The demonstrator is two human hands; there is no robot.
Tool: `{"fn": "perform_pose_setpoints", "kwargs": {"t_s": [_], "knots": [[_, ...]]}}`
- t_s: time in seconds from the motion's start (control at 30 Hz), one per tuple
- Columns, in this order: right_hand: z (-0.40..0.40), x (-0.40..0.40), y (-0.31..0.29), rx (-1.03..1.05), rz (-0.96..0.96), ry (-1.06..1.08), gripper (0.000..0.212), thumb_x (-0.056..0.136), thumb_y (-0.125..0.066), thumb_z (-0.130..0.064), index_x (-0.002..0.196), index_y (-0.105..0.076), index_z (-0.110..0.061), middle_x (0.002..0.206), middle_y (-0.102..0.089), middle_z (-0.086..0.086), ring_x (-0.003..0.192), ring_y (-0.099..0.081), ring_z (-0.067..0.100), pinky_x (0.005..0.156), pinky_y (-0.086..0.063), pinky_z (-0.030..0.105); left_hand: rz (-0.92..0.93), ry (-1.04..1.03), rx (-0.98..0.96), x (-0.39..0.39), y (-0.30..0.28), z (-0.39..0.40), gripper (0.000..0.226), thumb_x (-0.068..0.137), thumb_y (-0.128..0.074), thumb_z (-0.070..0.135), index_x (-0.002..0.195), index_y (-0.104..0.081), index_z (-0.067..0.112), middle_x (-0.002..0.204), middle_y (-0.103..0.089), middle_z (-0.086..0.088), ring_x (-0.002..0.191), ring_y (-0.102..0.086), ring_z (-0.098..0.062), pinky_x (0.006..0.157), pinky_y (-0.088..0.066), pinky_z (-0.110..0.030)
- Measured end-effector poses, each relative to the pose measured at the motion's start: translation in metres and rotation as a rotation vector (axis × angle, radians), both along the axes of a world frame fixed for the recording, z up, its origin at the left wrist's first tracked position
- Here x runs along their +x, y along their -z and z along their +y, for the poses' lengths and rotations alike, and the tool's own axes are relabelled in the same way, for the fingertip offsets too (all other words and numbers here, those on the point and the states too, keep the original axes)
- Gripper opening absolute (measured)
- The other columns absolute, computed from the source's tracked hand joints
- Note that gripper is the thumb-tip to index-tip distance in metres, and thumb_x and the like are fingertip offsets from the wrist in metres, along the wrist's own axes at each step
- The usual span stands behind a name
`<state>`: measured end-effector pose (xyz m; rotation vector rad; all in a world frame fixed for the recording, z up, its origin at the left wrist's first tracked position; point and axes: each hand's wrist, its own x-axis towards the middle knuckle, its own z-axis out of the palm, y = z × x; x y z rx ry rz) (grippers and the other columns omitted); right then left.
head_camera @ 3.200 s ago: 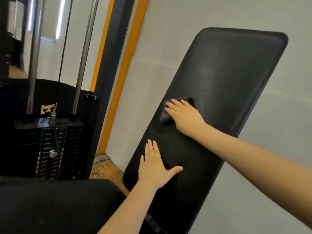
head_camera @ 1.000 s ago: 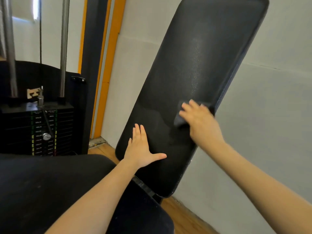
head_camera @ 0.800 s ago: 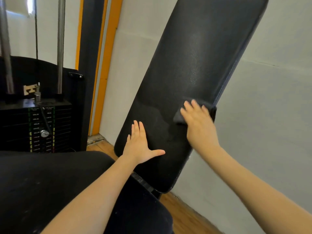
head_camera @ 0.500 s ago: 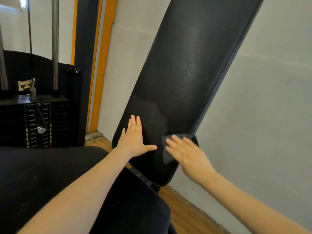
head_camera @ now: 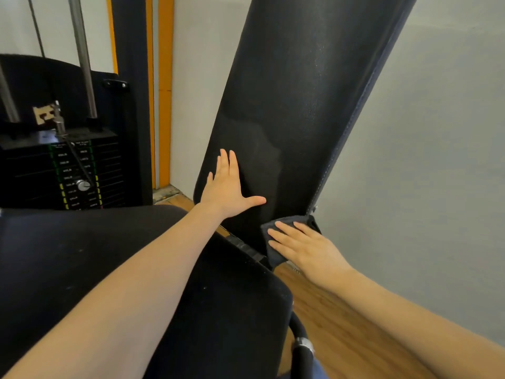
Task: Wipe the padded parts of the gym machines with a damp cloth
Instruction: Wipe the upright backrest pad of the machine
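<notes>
The dark cloth (head_camera: 273, 242) lies flat under the right hand's (head_camera: 306, 247) straight fingers, pressed on the back pad's (head_camera: 295, 105) bottom right corner. The left hand (head_camera: 228, 190) rests flat, fingers spread, on the pad's lower left. Most pad surface stretches above both hands.

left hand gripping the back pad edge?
No: the left hand lies flat on the back pad with fingers straight, while the right hand presses the cloth low down.

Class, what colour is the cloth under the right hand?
Dark grey cloth, nearly matching the black pad; head view.
</notes>
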<state>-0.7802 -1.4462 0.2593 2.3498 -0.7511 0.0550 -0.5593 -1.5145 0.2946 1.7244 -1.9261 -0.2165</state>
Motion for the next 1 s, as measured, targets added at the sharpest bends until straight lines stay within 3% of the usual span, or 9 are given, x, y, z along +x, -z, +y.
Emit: {"fn": "perform_pose_setpoints", "kwargs": {"t_s": [0.17,0.27,0.4,0.47,0.63,0.7,0.83,0.97,1.0], "knots": [[-0.018,0.001,-0.064,-0.207,-0.240,0.082,0.064,0.050,-0.074,0.007,0.112,-0.067,-0.009,0.123,-0.062,0.011,0.117,-0.056,0.033,0.097,-0.036,0.052,-0.007,-0.008,-0.008,0.000,0.002,-0.003,0.126,0.077,-0.064,0.068,0.152,0.017,0.007,0.160,0.021,-0.013,0.149,0.011,-0.028,0.119,-0.009,-0.050],[-0.023,0.014,-0.081,-0.212,-0.363,0.237,0.061,0.058,-0.079,0.003,0.116,-0.064,-0.008,0.127,-0.059,0.013,0.123,-0.050,0.034,0.101,-0.028,0.048,-0.006,0.007,-0.011,0.000,0.003,-0.004,0.126,0.076,-0.064,0.068,0.152,0.017,0.008,0.160,0.021,-0.012,0.149,0.012,-0.028,0.119,-0.009,-0.049],[-0.003,0.021,-0.018,-0.095,-0.154,0.163,0.073,0.041,-0.085,-0.011,0.112,-0.068,-0.013,0.123,-0.063,0.008,0.119,-0.054,0.027,0.096,-0.039,0.044,-0.073,0.055,-0.026,0.010,0.005,-0.004,0.128,0.076,-0.069,0.063,0.152,0.017,0.008,0.160,0.022,-0.013,0.149,0.010,-0.028,0.119,-0.010,-0.047],[0.008,0.017,0.005,0.022,-0.039,0.119,0.075,0.039,-0.089,-0.019,0.111,-0.069,-0.019,0.122,-0.063,0.003,0.122,-0.047,0.019,0.097,-0.034,0.040,-0.167,0.075,-0.030,0.018,0.007,-0.003,0.128,0.075,-0.070,0.062,0.152,0.018,0.009,0.160,0.022,-0.013,0.149,0.009,-0.029,0.119,-0.010,-0.046],[-0.009,0.014,-0.037,-0.065,-0.036,0.094,0.064,0.045,-0.086,-0.010,0.106,-0.071,-0.020,0.120,-0.065,0.003,0.118,-0.056,0.025,0.099,-0.034,0.045,-0.205,0.072,-0.034,0.018,0.010,-0.003,0.134,0.071,-0.072,0.064,0.151,0.019,0.008,0.159,0.024,-0.013,0.149,0.012,-0.030,0.119,-0.009,-0.046],[-0.025,0.018,-0.072,-0.175,-0.139,0.108,0.056,0.054,-0.079,-0.003,0.107,-0.070,-0.014,0.120,-0.064,0.008,0.118,-0.055,0.031,0.101,-0.039,0.047,-0.184,0.076,-0.036,0.017,0.012,-0.002,0.135,0.071,-0.073,0.064,0.152,0.019,0.008,0.159,0.024,-0.013,0.148,0.012,-0.030,0.119,-0.010,-0.047],[-0.044,0.036,-0.126,-0.252,-0.378,0.289,0.044,0.072,-0.064,0.005,0.115,-0.064,-0.004,0.128,-0.057,0.015,0.127,-0.045,0.038,0.106,-0.028,0.054,-0.180,0.088,-0.038,0.018,0.014,-0.002,0.134,0.071,-0.071,0.066,0.151,0.019,0.008,0.159,0.024,-0.013,0.148,0.013,-0.029,0.119,-0.009,-0.046],[-0.030,0.052,-0.076,-0.166,-0.162,0.258,0.055,0.057,-0.075,-0.005,0.111,-0.066,-0.004,0.122,-0.061,0.016,0.119,-0.053,0.035,0.098,-0.042,0.048,-0.175,0.084,-0.053,0.018,0.014,-0.002,0.134,0.071,-0.072,0.065,0.151,0.018,0.008,0.159,0.024,-0.013,0.149,0.013,-0.028,0.119,-0.010,-0.044],[-0.020,0.053,-0.057,-0.081,-0.064,0.237,0.061,0.058,-0.076,-0.009,0.118,-0.063,-0.004,0.128,-0.057,0.016,0.123,-0.050,0.033,0.103,-0.037,0.047,-0.176,0.085,-0.059,0.019,0.014,-0.002,0.134,0.071,-0.073,0.063,0.151,0.019,0.009,0.159,0.024,-0.012,0.149,0.013,-0.027,0.119,-0.009,-0.043]]}}
